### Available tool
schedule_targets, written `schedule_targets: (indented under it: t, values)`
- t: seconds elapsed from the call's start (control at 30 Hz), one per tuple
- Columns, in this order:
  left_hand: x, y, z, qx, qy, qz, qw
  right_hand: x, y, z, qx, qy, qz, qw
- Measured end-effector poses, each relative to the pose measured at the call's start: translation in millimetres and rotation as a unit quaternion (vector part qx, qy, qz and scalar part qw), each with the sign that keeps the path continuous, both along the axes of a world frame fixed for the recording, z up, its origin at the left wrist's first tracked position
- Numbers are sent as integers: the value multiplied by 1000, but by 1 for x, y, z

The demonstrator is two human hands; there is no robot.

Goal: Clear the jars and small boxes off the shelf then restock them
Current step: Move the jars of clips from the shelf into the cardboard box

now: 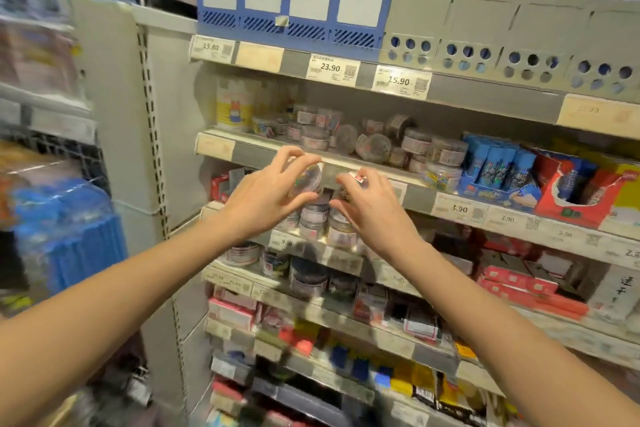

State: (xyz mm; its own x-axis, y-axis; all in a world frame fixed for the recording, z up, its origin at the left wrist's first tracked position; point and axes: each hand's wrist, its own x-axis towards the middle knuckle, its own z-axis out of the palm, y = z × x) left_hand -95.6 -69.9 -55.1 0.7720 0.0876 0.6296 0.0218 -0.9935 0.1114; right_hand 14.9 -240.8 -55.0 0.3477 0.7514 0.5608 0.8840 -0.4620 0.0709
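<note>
Left hand [266,198]: fingers spread and curled round a clear round jar [308,178], gripped by lid and side, held just in front of the rail of the shelf [242,151]. The grip from above probably suits lifting it over the rail lip

Right hand [370,204]: fingers bent, pinching a red-and-white item [358,178] just right of the jar; whether box, label or lid cannot be told

Loose jars [374,146]: heaped on the shelf beyond the hands, some upright, some on their sides, so unsorted stock rather than a neat row

Lower jars [313,217]: stacked upright on the next shelf down, directly under both hands, partly covered by them

Blue boxes [495,166], red carton [571,198]: right of the heap, fronts outward for display; carton torn open

Price tags [398,81]: on the rail above

Unclear: jar contents, all small print, the far-left racks and the lowest shelves, which are blurred; palms are hidden; judged mid-task, stage uncertain
</note>
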Motion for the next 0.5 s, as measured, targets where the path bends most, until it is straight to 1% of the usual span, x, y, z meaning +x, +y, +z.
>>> schedule_targets:
  t: [0.13, 0.2, 0.4, 0.5]
  values:
    - [-74, 23, -28, -19, 56, 62, 996, -43, 38, -28, -37, -10, 22, 999]
    - [-113, 36, -40, -31, 78, 93, 992, -68, 59, -39, -72, -24, 40, 996]
    - [-227, 69, -71, -53, 109, 231, 965, -148, 130, -64, -110, -38, 158, 981]
    - [-280, 85, -80, -89, 125, 293, 944, -189, 164, -74, -133, -61, 219, 965]
